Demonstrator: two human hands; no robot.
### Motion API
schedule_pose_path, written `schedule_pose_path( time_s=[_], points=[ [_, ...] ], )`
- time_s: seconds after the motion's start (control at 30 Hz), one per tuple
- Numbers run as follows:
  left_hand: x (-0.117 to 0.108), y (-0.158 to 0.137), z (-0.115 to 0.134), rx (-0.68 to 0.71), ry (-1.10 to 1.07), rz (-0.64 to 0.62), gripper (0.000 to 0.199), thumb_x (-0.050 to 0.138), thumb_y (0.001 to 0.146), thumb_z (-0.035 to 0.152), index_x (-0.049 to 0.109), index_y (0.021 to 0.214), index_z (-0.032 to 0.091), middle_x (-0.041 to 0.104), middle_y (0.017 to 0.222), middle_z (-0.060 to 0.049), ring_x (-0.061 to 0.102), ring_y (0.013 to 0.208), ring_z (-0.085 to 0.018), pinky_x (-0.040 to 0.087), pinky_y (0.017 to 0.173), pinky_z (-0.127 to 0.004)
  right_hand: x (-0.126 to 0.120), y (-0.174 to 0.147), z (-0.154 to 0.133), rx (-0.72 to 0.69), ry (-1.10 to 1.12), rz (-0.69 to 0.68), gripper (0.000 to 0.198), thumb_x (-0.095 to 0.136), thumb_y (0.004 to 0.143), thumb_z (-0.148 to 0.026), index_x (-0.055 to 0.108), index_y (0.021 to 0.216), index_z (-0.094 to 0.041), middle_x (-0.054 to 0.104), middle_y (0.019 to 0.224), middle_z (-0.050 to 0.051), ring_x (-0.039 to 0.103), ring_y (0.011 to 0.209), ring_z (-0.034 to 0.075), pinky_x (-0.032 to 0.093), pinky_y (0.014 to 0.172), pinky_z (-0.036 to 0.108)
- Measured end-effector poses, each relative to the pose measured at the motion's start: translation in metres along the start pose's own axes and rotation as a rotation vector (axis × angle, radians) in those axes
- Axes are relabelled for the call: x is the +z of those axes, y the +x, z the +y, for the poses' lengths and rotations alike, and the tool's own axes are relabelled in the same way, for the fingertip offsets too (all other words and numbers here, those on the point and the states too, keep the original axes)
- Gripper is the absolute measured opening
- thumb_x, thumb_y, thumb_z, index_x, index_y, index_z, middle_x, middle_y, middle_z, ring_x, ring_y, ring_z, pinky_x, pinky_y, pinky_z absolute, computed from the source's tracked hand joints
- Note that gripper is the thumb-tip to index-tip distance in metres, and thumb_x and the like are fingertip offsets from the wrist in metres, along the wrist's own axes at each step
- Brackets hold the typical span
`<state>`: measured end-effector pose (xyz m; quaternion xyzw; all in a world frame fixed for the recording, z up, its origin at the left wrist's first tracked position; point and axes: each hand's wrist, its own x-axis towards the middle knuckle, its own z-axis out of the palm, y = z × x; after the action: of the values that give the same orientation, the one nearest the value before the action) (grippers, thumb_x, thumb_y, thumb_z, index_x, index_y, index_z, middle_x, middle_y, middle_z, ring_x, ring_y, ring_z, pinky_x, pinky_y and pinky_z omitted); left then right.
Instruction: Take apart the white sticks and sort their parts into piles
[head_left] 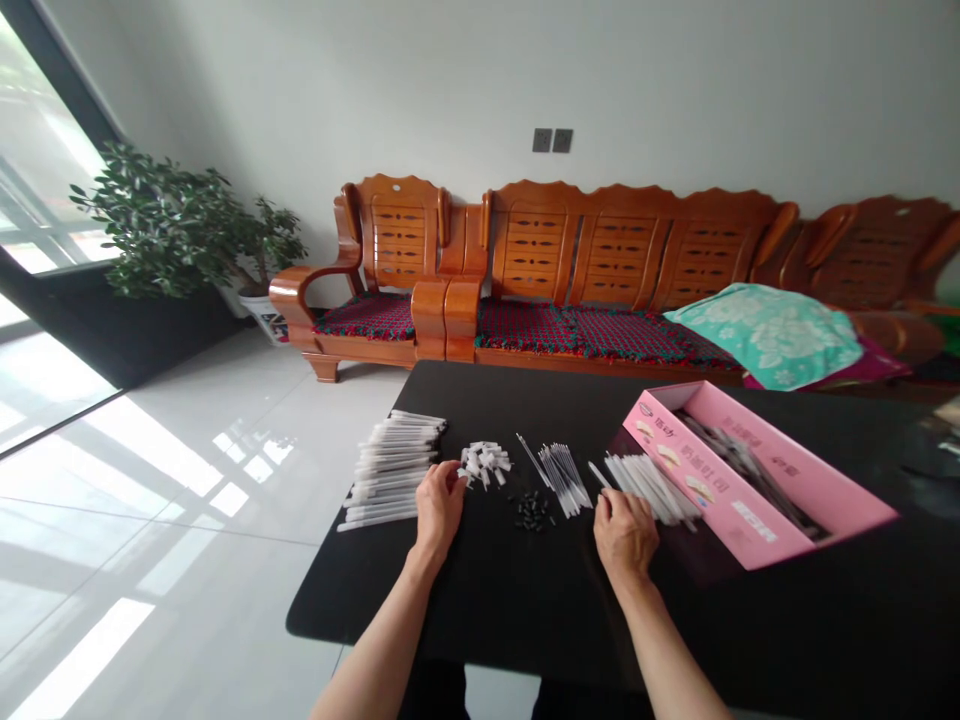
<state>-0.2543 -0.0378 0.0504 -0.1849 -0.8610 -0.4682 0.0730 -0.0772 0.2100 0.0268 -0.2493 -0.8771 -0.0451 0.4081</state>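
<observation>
My left hand (pixel 441 508) is closed, its thumb and fingertips pinched together at the left edge of a pile of small white plastic pieces (pixel 489 462). What lies in the pinch, if anything, is too small to make out. Between the fingers of my right hand (pixel 625 528) is a white pen barrel (pixel 598 474), its far end poking out toward the upper left. Several similar white barrels (pixel 651 487) lie beside that hand. Thin pen refills (pixel 564 478) and small black pieces (pixel 532 511) sit between my hands. Left of my left hand is a row of white pens (pixel 391 470) with dark far ends.
A pink open box (pixel 739 515) with dark grey strips inside stands on the right of the black table (pixel 517 600). Behind the table is a wooden sofa (pixel 630 240) with a turquoise cloth (pixel 776 335). A potted plant (pixel 172 225) stands by the window at left.
</observation>
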Motion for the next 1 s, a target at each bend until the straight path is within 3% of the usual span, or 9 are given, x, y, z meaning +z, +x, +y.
schedule_pose_path(
  time_s=[0.17, 0.37, 0.63, 0.87, 1.0],
  points=[
    [-0.041, -0.007, -0.009, 0.062, 0.1, 0.009, 0.016, 0.058, 0.082, 0.02, 0.069, 0.093, 0.021, 0.068, 0.089, -0.003, 0.063, 0.071, -0.016, 0.048, 0.071, -0.028, 0.002, 0.0, 0.006, 0.025, 0.013, 0.004, 0.019, 0.048, 0.09, -0.018, 0.066, 0.093, -0.014, 0.064, 0.084, 0.01, 0.051, 0.081, 0.022, 0.038, 0.08, 0.034],
    [-0.075, -0.009, -0.026, 0.106, 0.301, -0.132, 0.017, 0.055, 0.087, 0.022, 0.071, 0.092, 0.024, 0.066, 0.091, -0.002, 0.062, 0.075, -0.017, 0.044, 0.07, -0.027, 0.006, 0.002, 0.006, 0.023, -0.055, -0.107, 0.024, 0.045, 0.088, -0.015, 0.068, 0.091, -0.014, 0.065, 0.094, 0.012, 0.051, 0.087, 0.024, 0.035, 0.081, 0.035],
    [-0.09, -0.018, -0.036, 0.116, 0.438, -0.24, 0.014, 0.058, 0.086, 0.022, 0.07, 0.092, 0.026, 0.064, 0.096, -0.002, 0.063, 0.084, -0.019, 0.043, 0.071, -0.026, 0.008, 0.004, 0.003, 0.079, -0.23, -0.176, 0.027, 0.042, 0.086, -0.011, 0.068, 0.084, -0.01, 0.065, 0.09, 0.016, 0.048, 0.083, 0.026, 0.032, 0.079, 0.037],
    [-0.092, -0.026, -0.035, 0.158, 0.435, -0.251, 0.015, 0.054, 0.088, 0.021, 0.068, 0.092, 0.025, 0.063, 0.097, -0.002, 0.062, 0.091, -0.02, 0.044, 0.074, -0.026, 0.007, 0.003, 0.004, 0.074, -0.158, -0.152, 0.028, 0.045, 0.086, -0.013, 0.069, 0.099, -0.01, 0.064, 0.097, 0.015, 0.049, 0.089, 0.026, 0.033, 0.079, 0.037],
    [-0.092, -0.029, -0.035, 0.16, 0.446, -0.253, 0.015, 0.051, 0.09, 0.023, 0.066, 0.092, 0.025, 0.062, 0.095, -0.002, 0.062, 0.088, -0.019, 0.043, 0.071, -0.025, 0.007, 0.002, 0.001, 0.05, -0.156, -0.172, 0.028, 0.044, 0.088, -0.016, 0.072, 0.089, -0.013, 0.064, 0.102, 0.016, 0.049, 0.091, 0.026, 0.033, 0.08, 0.038]
  ],
)
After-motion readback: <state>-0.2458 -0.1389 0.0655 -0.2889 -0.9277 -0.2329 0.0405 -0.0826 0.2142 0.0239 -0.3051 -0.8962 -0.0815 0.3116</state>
